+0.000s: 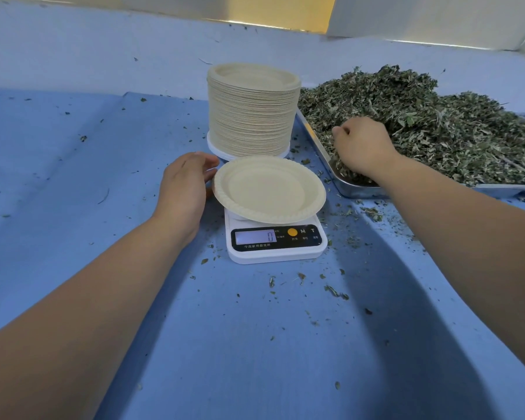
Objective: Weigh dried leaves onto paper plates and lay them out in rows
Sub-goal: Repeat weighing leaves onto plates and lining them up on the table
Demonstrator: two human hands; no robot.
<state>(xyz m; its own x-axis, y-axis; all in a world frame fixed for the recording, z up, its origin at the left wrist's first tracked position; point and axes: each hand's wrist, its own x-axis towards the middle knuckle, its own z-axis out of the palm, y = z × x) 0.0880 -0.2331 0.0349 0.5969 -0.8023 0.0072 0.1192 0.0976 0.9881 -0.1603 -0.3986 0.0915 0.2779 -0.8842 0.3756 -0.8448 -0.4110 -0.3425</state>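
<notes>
Left hand point(184, 189), fingers relaxed and nearly straight, lies against the left rim of an empty paper plate point(267, 189); it holds nothing. Right hand point(361, 147), well apart from the left, is sunk into the dried leaves point(422, 116), its fingers curled around a clump of them; the fingertips are hidden. The plate sits on a white scale point(276, 247) between the two hands, the display reading 0. The leaves are heaped in a metal tray point(355, 189) under the right hand. Beyond the left hand's fingertips stands a tall stack of paper plates point(250, 116). Blue cloth point(73, 177) underlies both forearms, with leaf fragments point(335, 291) scattered between them.
</notes>
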